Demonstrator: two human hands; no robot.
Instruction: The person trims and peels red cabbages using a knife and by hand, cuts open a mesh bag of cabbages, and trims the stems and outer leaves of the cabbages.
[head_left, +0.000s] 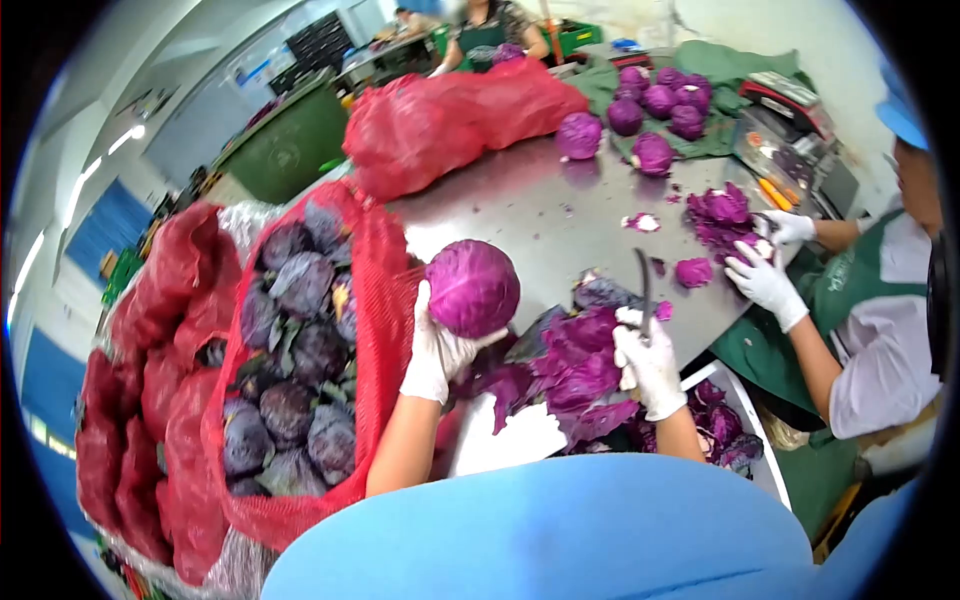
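Note:
A peeled red cabbage [473, 289], smooth and bright purple, rests in my gloved left hand [436, 352], whose fingers curve round its lower left side. My gloved right hand [652, 372] is closed on a knife [643, 285] with a dark, slightly curved blade pointing up and away from me. Between my hands, loose purple cabbage leaves [580, 365] lie heaped at the near table edge. Left of my left hand, an open red mesh sack [383, 300] holds several unpeeled cabbages [300, 285] with dull, dark outer leaves.
The metal table [470, 215] carries a full red mesh sack [450, 125] and peeled cabbages [660, 100] on green cloth. At right, a co-worker's gloved hands [770, 275] touch cut cabbage. A white bin [765, 430] of leaves stands below; more red sacks [165, 400] are at left.

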